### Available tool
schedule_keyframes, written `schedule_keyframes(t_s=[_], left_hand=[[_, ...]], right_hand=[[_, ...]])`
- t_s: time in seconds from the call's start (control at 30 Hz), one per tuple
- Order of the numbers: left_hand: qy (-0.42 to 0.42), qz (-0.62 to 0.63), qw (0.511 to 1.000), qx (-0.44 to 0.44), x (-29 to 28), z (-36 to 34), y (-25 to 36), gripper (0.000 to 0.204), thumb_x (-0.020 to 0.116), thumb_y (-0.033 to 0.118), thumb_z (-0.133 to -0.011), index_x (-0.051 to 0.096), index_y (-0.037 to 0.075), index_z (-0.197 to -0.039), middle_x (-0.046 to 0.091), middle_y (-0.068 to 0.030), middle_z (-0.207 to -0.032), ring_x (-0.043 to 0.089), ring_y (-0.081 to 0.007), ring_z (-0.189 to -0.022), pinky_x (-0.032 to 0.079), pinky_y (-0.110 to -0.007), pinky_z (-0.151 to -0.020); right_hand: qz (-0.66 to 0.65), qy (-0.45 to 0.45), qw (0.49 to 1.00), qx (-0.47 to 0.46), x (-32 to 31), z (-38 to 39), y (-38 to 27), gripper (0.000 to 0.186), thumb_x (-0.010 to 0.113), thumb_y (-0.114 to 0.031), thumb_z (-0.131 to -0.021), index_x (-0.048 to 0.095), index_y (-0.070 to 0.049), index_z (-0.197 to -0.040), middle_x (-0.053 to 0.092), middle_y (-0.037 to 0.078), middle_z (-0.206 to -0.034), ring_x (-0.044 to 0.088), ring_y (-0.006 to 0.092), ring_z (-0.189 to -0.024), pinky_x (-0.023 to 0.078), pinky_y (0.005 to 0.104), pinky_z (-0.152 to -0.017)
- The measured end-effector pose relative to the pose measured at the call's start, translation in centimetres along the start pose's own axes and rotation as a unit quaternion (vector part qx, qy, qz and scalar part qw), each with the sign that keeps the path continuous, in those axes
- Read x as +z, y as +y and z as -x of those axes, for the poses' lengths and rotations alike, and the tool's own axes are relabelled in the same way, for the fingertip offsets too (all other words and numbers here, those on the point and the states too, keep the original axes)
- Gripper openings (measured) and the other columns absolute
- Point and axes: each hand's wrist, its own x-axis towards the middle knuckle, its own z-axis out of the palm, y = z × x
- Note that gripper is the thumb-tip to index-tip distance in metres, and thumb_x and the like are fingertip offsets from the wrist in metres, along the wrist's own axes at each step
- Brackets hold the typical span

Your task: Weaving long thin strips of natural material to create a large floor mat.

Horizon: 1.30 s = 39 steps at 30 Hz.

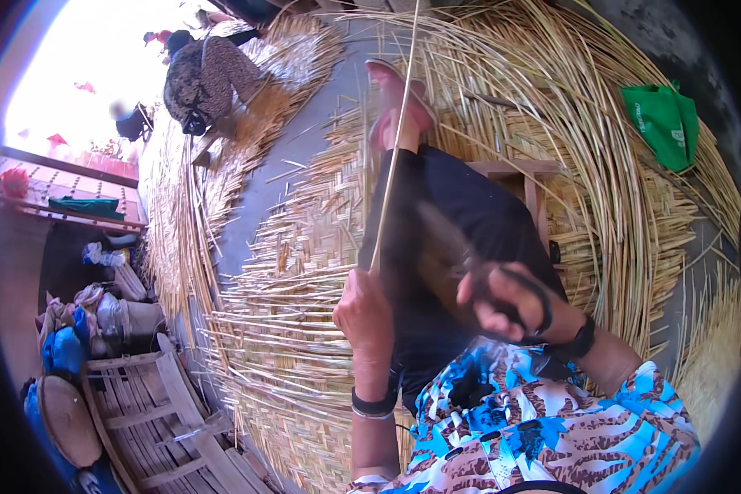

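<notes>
1. Our left hand (364,309) is a fist closed round a long, thin, straw-coloured stalk (397,140), which slants up over our lap, past the mat's upper edge and out of view.
2. Our right hand (502,300), blurred, grips a black loop-handled tool (543,309) above our lap; we cannot tell its exact kind.
3. Beneath us spreads a pale yellow, woven straw mat (305,305), with loose stalk ends fringing its left edge.
4. Near the mat's upper right corner, a bright green, rectangular bag (665,132) lies on long loose stalks.
5. Beyond the mat's upper left edge, another person in patterned dark clothing (214,78) bends over more straw.
</notes>
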Motion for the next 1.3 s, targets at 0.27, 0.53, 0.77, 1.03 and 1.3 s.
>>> schedule_keyframes(t_s=[0.27,0.53,0.77,1.03,1.3], left_hand=[[0.034,-0.017,0.999,0.032,-1.7,0.1,0.8,0.024,0.051,0.018,-0.096,0.047,0.004,-0.077,0.053,-0.0184,-0.066,0.056,-0.0395,-0.062,0.038,-0.048,-0.053],[0.046,-0.022,0.997,0.063,-1.0,-0.4,1.2,0.025,0.053,0.016,-0.095,0.047,0.004,-0.074,0.052,-0.0164,-0.066,0.055,-0.0373,-0.06,0.038,-0.047,-0.052],[0.061,-0.03,0.994,0.081,-0.8,-0.4,1.4,0.024,0.057,0.015,-0.093,0.047,0.004,-0.074,0.05,-0.0146,-0.065,0.055,-0.035,-0.059,0.039,-0.045,-0.052],[0.062,0.003,0.994,0.091,-1.0,-0.1,1.6,0.013,0.057,0.011,-0.092,0.053,0.004,-0.082,0.054,-0.0142,-0.073,0.057,-0.0348,-0.067,0.042,-0.044,-0.055],[0.052,0.024,0.994,0.093,-1.1,0.2,1.8,0.013,0.058,0.01,-0.092,0.052,0.004,-0.083,0.053,-0.0141,-0.071,0.057,-0.0348,-0.064,0.041,-0.044,-0.054]], right_hand=[[-0.075,-0.083,0.987,0.112,1.9,-1.7,2.4,0.059,0.034,-0.054,-0.1,0.053,0.001,-0.107,0.048,-0.001,-0.058,0.042,0.0046,-0.042,0.036,0.0197,-0.041],[-0.197,-0.081,0.965,0.156,0.9,-1.9,3.2,0.057,0.034,-0.052,-0.101,0.053,0.001,-0.109,0.047,0.0,-0.055,0.039,0.0066,-0.038,0.033,0.021,-0.037],[-0.177,-0.075,0.97,0.148,0.5,-1.7,2.4,0.051,0.033,-0.043,-0.103,0.055,0.003,-0.109,0.047,0.0,-0.054,0.039,0.0066,-0.037,0.033,0.0205,-0.037],[-0.139,-0.09,0.98,0.113,0.3,-1.0,2.5,0.048,0.033,-0.039,-0.103,0.055,0.003,-0.108,0.046,-0.001,-0.054,0.038,0.0056,-0.038,0.033,0.0201,-0.037],[-0.142,-0.062,0.983,0.103,0.4,-1.4,1.9,0.052,0.032,-0.043,-0.103,0.055,0.002,-0.108,0.046,-0.002,-0.056,0.038,0.0046,-0.039,0.032,0.0186,-0.039]])
